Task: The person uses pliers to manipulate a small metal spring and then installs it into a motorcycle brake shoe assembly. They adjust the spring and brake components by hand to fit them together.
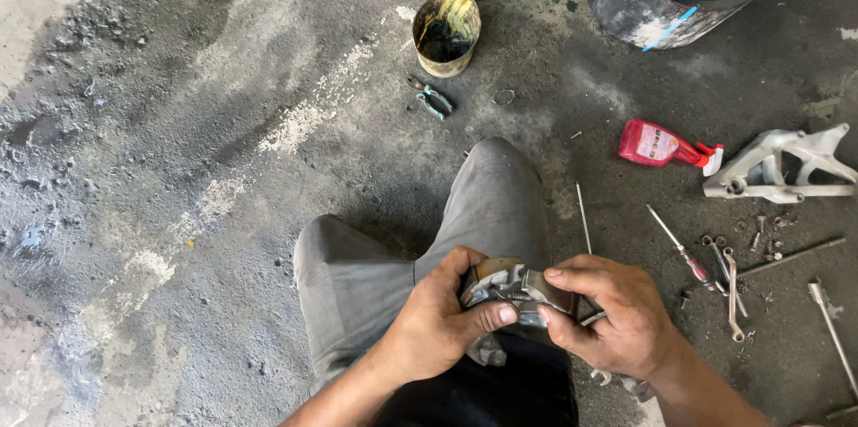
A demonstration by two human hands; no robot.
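Left hand (pixel 438 320) and right hand (pixel 617 311) both grasping a curved metal brake shoe (pixel 518 288) over the lap, screwdriver (pixel 681 250) on the floor nearby

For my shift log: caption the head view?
Both hands, left and right, grip a metal part over an oil-stained floor.
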